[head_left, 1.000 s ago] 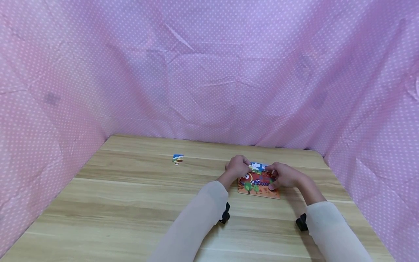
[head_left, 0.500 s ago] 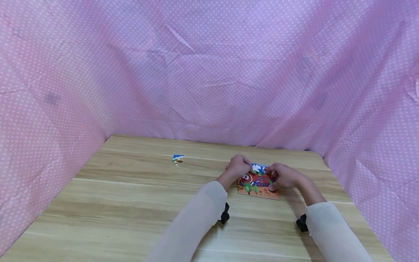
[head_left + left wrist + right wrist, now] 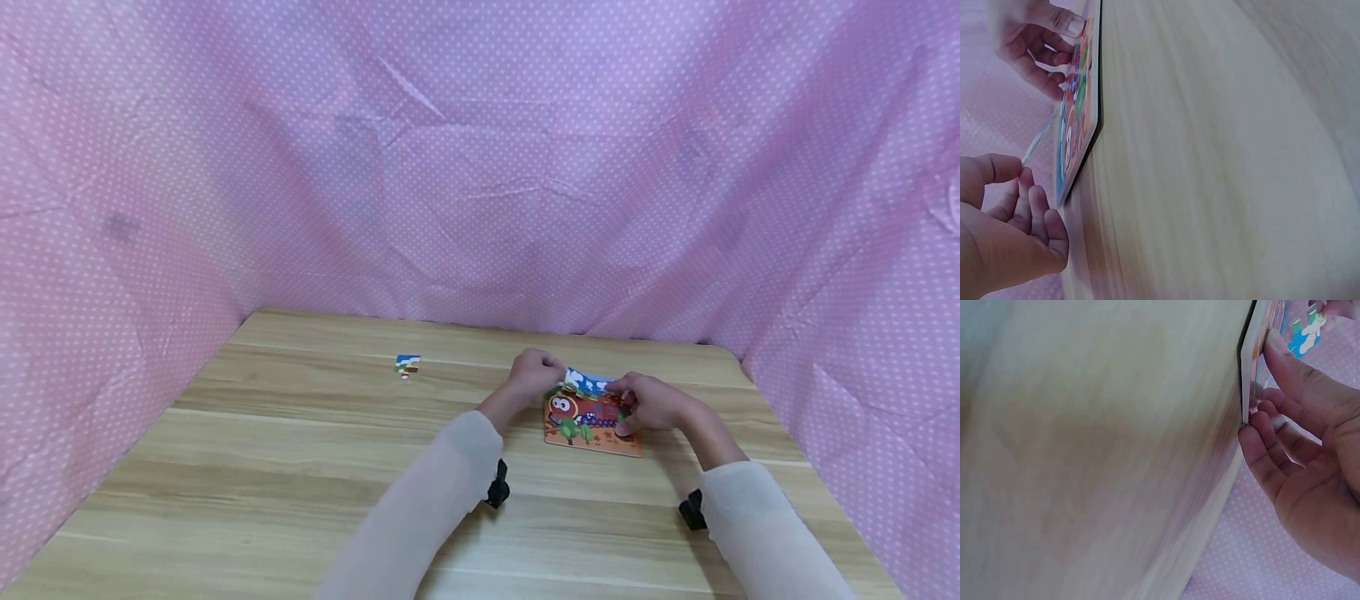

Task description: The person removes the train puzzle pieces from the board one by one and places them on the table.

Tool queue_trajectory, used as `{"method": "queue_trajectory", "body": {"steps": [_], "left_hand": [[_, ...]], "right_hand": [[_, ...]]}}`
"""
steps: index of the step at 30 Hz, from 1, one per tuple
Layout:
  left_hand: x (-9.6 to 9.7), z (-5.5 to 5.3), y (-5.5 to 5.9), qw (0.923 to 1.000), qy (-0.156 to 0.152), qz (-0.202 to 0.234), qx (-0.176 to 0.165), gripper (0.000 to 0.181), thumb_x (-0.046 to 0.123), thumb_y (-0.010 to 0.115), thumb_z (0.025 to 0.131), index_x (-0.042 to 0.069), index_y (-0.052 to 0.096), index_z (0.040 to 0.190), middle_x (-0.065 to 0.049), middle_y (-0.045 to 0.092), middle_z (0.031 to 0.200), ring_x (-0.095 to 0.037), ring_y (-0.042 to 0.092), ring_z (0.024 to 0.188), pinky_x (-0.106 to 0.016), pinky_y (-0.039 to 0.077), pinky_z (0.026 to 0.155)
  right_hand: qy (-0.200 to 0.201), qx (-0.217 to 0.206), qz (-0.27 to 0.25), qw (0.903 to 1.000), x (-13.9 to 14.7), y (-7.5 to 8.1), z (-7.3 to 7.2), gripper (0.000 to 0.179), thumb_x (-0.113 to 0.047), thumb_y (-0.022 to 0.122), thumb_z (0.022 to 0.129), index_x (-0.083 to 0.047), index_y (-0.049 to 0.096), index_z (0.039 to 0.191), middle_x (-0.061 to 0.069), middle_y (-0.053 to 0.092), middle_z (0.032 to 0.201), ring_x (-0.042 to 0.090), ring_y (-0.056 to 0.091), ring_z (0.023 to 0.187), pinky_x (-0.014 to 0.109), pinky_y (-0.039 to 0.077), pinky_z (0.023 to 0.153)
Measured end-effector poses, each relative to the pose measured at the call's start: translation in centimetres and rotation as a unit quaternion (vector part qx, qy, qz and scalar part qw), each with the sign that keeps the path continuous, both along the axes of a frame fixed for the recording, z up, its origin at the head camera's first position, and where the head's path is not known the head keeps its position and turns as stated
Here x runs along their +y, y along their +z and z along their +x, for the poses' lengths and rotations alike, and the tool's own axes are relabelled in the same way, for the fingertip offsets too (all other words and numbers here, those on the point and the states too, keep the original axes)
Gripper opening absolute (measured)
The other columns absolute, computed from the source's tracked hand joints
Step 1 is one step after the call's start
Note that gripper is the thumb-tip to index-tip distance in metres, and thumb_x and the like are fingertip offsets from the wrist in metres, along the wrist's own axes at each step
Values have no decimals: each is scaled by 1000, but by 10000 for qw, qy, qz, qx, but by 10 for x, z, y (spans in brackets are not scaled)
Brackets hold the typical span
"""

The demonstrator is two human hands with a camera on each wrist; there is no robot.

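Observation:
A jigsaw puzzle board (image 3: pixel 596 437) with a red, cartoon-eyed character lies flat on the table, its upper part blue and white. My left hand (image 3: pixel 531 373) pinches a thin puzzle piece (image 3: pixel 1037 140) between thumb and fingertips at the board's upper left. The piece is tilted up off the board, seen nearly edge-on in the left wrist view; its blue, white and green face shows in the right wrist view. My right hand (image 3: pixel 654 402) rests on the board's right side, thumb pressed on its face and other fingers bent loosely near its edge.
A small group of puzzle pieces (image 3: pixel 407 363) lies on the wooden table (image 3: pixel 300 467) to the left, with a small white bit just below it. Pink dotted cloth (image 3: pixel 480 167) hangs behind and on both sides. Black wrist cameras sit under both sleeves.
My left hand has moved left and slightly away with the piece, uncovering the character's eyes on the board. The right hand has stayed on the board's right side.

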State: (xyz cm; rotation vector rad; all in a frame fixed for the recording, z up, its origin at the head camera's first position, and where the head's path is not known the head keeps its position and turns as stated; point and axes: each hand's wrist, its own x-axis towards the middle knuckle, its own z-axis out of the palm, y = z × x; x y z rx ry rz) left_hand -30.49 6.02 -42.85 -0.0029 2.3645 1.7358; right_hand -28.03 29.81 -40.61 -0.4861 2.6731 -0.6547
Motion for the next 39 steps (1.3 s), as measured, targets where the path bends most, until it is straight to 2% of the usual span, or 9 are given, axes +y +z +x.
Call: {"method": "queue_trajectory", "body": {"steps": [3,10,16,23,30,39], "left_hand": [[-5,-3,-1,10000,56,-9,-22,5,15,69,97,13,73,94,1,66,99,-17,61,98,-36,54,90],[-21,-8,0,9996,-66,-142,230,8,18,69,96,12,74,99,0,67,101,-18,61,99,-37,52,93],[-39,-12,3,9996,-145,-182,181,12,20,69,97,11,72,105,-1,68,99,-19,63,95,-35,54,87],[-63,-17,6,9995,-180,-140,224,14,17,67,94,10,72,106,-3,68,102,-21,62,99,-38,52,92],[-88,-22,10,9998,-59,-109,167,16,15,65,93,10,72,106,-4,68,109,-22,61,103,-39,51,94],[-127,-25,12,9991,60,-388,163,18,18,65,95,9,73,109,-5,69,112,-23,62,106,-40,50,96]], "right_hand": [[-64,-66,18,10000,-1,1,1,70,-19,89,81,2,58,140,15,60,123,33,55,112,58,46,101],[-7,7,35,10000,-3,3,2,69,-18,88,82,3,57,140,13,60,122,32,55,110,55,48,99],[-40,8,64,10000,-4,3,2,69,-18,88,82,2,57,141,12,60,121,31,55,108,55,49,98],[-118,-42,86,9999,-6,3,3,69,-19,88,82,1,57,141,12,60,122,31,55,109,55,48,98],[-127,-10,113,9999,-7,4,2,69,-18,88,83,1,57,141,12,60,122,31,55,110,55,49,99],[-132,-27,100,9999,-8,4,2,69,-18,88,82,1,57,141,12,59,121,29,54,106,50,51,94]]}}
